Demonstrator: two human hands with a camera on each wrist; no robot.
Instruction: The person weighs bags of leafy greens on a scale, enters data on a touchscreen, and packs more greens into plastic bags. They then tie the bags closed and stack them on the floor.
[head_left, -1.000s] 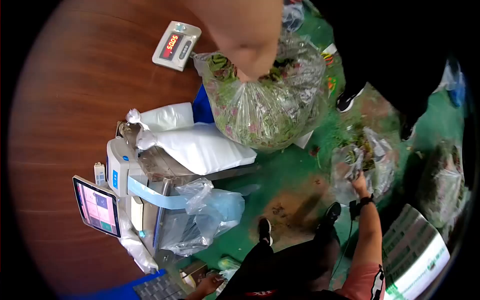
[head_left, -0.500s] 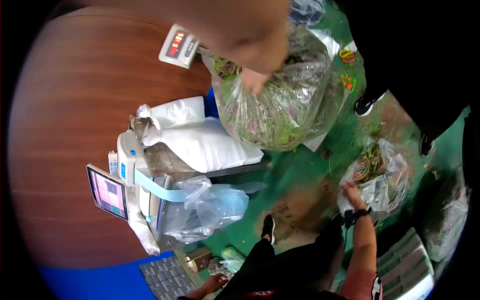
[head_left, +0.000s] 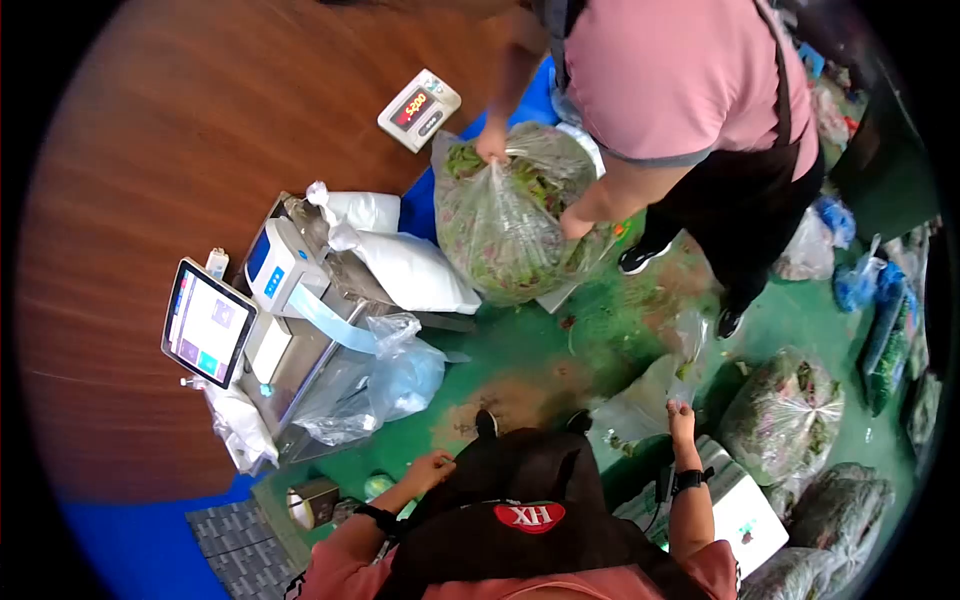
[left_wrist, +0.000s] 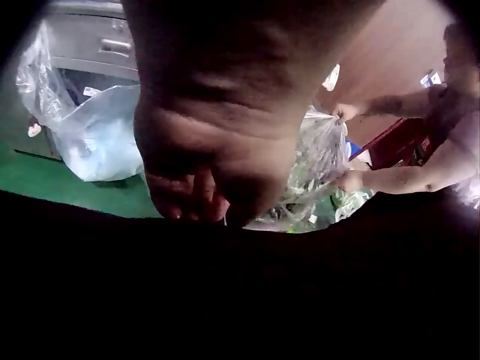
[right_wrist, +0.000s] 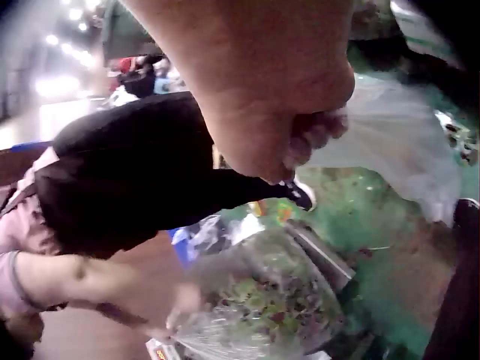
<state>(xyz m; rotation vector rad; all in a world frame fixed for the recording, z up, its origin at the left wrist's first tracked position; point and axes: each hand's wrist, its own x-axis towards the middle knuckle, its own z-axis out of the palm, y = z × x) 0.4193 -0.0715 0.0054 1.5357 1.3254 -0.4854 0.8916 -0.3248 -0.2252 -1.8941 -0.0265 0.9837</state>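
In the head view, holding a clear plastic bag (head_left: 638,398) in the right grip (head_left: 682,420), with fingers clamped on one side of it above the green floor (head_left: 530,360), near a gathered bag of greens (head_left: 785,410); holding the left grip (head_left: 430,470) beside the black apron (head_left: 530,470), with fingers loosely bent. Standing opposite a pink-shirted person (head_left: 660,80) bent over a large bag of leafy greens (head_left: 510,230), near a red-lit scale display (head_left: 418,110). In the left wrist view, bending relaxed fingers close to dark cloth, near a pale blue bag (left_wrist: 105,142) hanging by a metal cabinet (left_wrist: 90,45). In the right wrist view, curling fingers around the clear bag's plastic, spread out toward the right, well apart from the leafy greens below.
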